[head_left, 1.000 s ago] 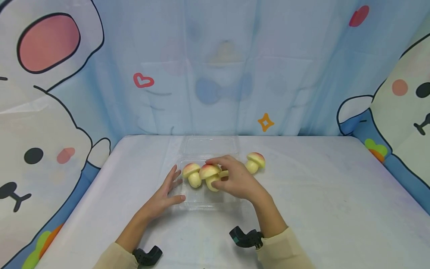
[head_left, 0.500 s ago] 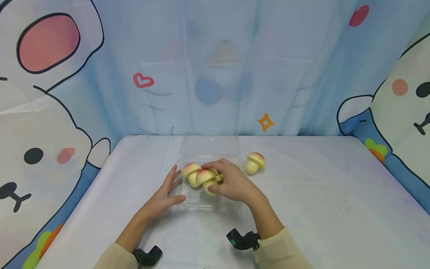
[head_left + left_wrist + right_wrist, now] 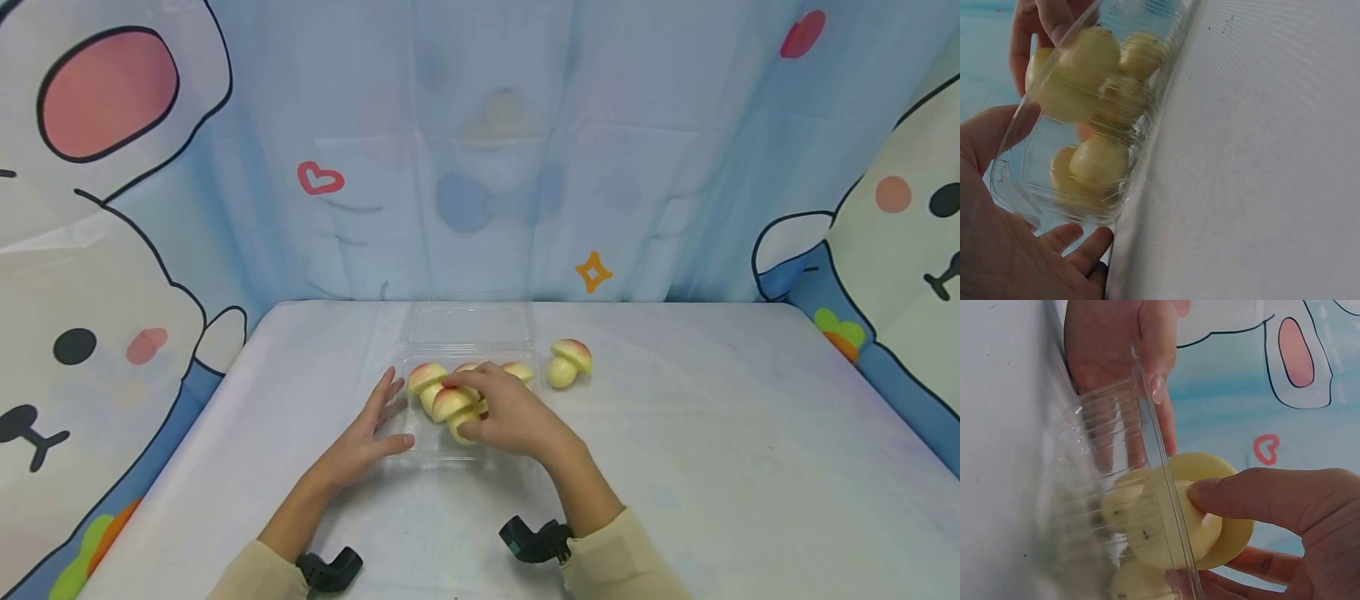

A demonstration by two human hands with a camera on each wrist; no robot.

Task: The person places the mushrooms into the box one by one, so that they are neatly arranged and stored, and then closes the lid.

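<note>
A clear plastic container point(image 3: 476, 455) stands open on the bench point(image 3: 735, 433), its flat lid point(image 3: 471, 323) laid back behind it. The right hand point(image 3: 513, 414) pinches a pale yellow mushroom point(image 3: 453, 405) with a reddish cap, tilted, stem towards the near side. A left mushroom point(image 3: 425, 382) leans inside; two more caps point(image 3: 518, 371) show farther back. A separate mushroom point(image 3: 568, 363) lies outside, just right of the container, cap tipped away.

Red-blushed yellow mushrooms point(image 3: 453, 404), white tablecloth point(image 3: 735, 433), blue cartoon-print curtain point(image 3: 637, 150)
</note>
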